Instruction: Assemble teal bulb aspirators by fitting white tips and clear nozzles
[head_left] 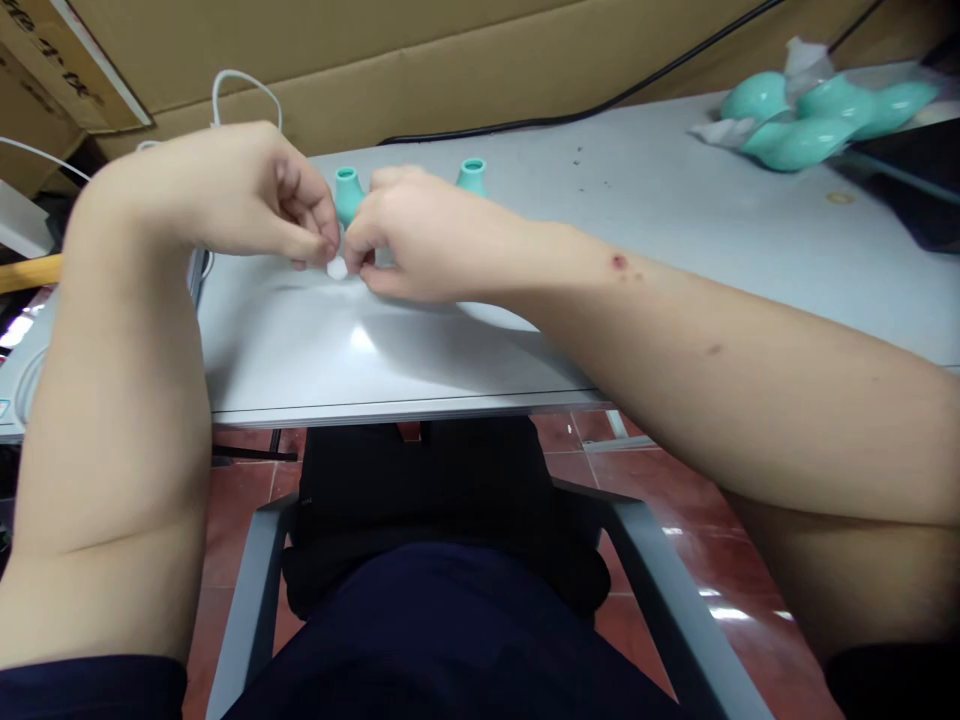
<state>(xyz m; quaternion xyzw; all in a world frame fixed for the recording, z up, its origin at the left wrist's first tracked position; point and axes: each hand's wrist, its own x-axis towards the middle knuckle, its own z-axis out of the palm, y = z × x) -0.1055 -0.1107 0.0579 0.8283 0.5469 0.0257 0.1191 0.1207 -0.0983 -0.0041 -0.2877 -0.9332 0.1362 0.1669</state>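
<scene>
My left hand [289, 210] is closed in a pinch, thumb and fingertips at a small white round piece [337, 268] just above the grey tabletop. Close beside it, my right hand [409, 235] has its fingers curled down with thumb and index nearly together; whatever they grip is hidden. Between the hands, a little farther back, stands a teal hollow piece [347, 190] with a narrow open neck. A second teal piece [472, 177] of the same look stands behind my right wrist, its lower part covered.
Glossy teal rounded pieces [802, 125] with clear plastic wrapping lie at the back right, by a dark flat object [911, 190]. A black cable [525, 124] runs along the cardboard wall [360, 60]. White cords [247, 75] are at the left. A rubber-band-like ring [841, 198] lies on the right.
</scene>
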